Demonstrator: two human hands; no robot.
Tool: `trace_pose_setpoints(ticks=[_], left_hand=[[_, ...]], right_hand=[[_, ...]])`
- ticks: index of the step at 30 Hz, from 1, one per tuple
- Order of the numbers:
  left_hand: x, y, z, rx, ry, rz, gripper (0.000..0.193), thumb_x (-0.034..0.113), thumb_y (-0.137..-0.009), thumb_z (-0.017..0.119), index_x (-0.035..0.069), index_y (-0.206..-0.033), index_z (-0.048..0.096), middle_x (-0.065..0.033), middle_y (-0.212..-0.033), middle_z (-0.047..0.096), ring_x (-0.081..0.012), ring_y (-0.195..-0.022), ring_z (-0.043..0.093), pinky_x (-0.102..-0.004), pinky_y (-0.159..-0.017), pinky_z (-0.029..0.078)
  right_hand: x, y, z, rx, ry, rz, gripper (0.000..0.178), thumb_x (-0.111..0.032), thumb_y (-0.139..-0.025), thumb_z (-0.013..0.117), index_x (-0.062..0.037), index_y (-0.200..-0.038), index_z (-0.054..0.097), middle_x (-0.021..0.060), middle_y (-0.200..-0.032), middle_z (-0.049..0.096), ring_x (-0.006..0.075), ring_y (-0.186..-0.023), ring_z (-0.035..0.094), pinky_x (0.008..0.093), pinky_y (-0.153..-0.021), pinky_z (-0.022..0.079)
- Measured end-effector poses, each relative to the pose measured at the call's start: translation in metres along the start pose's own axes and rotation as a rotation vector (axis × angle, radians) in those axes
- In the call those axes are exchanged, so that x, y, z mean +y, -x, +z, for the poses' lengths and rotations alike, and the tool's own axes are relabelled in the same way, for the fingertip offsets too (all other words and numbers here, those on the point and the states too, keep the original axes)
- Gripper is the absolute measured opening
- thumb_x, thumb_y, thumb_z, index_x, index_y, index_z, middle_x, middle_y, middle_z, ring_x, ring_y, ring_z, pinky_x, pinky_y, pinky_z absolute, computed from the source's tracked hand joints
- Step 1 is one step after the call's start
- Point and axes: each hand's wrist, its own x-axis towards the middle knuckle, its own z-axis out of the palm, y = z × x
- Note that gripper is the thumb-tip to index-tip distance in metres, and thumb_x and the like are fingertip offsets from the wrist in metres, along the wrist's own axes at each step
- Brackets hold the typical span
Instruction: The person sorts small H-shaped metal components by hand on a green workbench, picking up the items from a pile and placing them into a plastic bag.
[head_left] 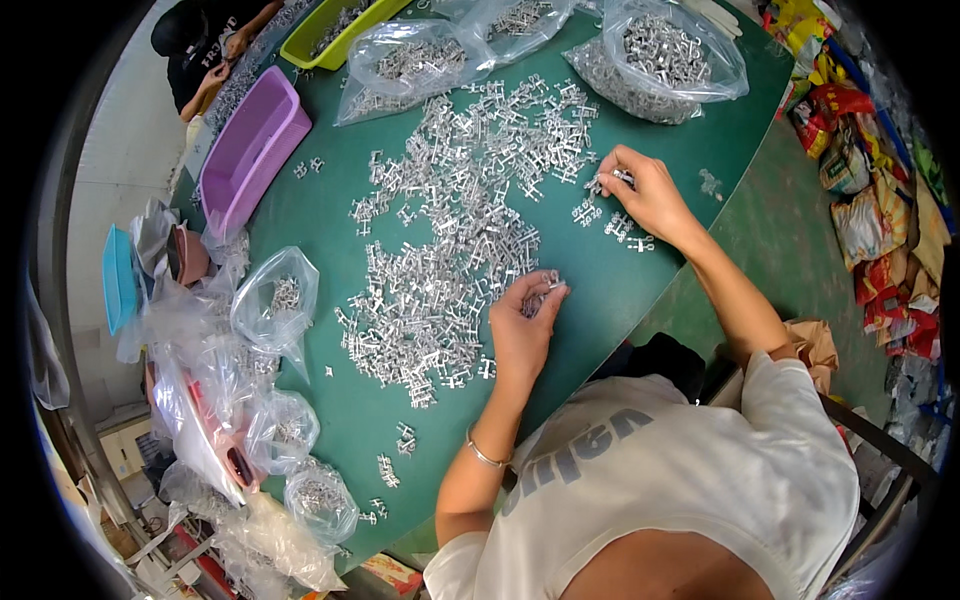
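A wide heap of small silvery metal pieces is spread over the green table. At the heap's right edge, my left hand is closed around a few of these pieces, with some showing between thumb and fingers. Farther to the right, my right hand pinches small metal pieces at its fingertips. Just below it lies a short row of loose pieces, apart from the heap. The fingers partly cover what each hand holds.
Clear bags of metal pieces stand along the far side. A purple basin and a yellow-green bin are at the far left. Plastic bags crowd the left edge. Another person works at the upper left. Colourful sacks lie right.
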Motion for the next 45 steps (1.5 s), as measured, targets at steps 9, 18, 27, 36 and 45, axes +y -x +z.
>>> trace_pose_setpoints(ticks=[9,18,27,36,45], left_hand=[[0.007,-0.002,-0.005,-0.07,0.376,-0.197,0.022,0.004,-0.085,0.055,-0.008,-0.103,0.058,-0.0129,-0.091,0.066,-0.0023,-0.051,0.043,-0.0184,-0.047,0.039],[0.004,0.003,-0.008,-0.066,0.198,-0.146,0.016,0.003,-0.085,0.055,-0.004,-0.098,0.061,-0.0089,-0.087,0.066,-0.0058,-0.057,0.05,-0.0193,-0.048,0.041],[0.005,0.009,-0.004,0.055,-0.643,0.32,0.014,0.005,-0.081,0.055,0.002,-0.093,0.061,-0.0127,-0.089,0.058,-0.0338,-0.064,0.057,-0.04,-0.057,0.046],[0.01,0.015,-0.018,-0.074,-0.763,0.278,0.014,0.007,-0.081,0.057,0.003,-0.093,0.062,-0.0111,-0.089,0.058,-0.0336,-0.065,0.059,-0.0413,-0.057,0.046],[0.036,-0.019,-0.024,0.049,-0.798,0.489,0.022,0.007,-0.079,0.059,0.003,-0.101,0.058,-0.0138,-0.097,0.056,-0.0335,-0.064,0.06,-0.0406,-0.055,0.048]], right_hand=[[-0.005,0.004,0.003,0.022,0.166,-0.052,0.014,-0.006,-0.085,0.054,0.0028,-0.094,0.059,0.0033,-0.069,0.061,0.0106,-0.065,0.055,0.0253,-0.062,0.044],[0.001,0.007,-0.004,0.019,0.411,0.08,0.017,-0.017,-0.082,0.059,-0.0022,-0.092,0.061,0.0153,-0.066,0.059,0.0292,-0.063,0.057,0.0362,-0.059,0.043],[0.004,-0.058,0.02,0.22,0.762,-0.246,0.025,-0.027,-0.081,0.061,-0.0047,-0.093,0.062,0.0139,-0.08,0.056,0.0325,-0.067,0.057,0.0412,-0.059,0.044],[-0.01,-0.004,0.021,-0.234,0.525,-0.375,0.014,-0.014,-0.077,0.064,-0.0036,-0.087,0.064,0.0111,-0.075,0.057,0.0304,-0.067,0.056,0.0374,-0.059,0.045],[-0.02,-0.022,-0.012,0.001,0.263,-0.003,0.017,-0.013,-0.081,0.061,-0.0023,-0.093,0.066,0.0165,-0.079,0.064,0.0302,-0.066,0.06,0.0328,-0.063,0.047]])
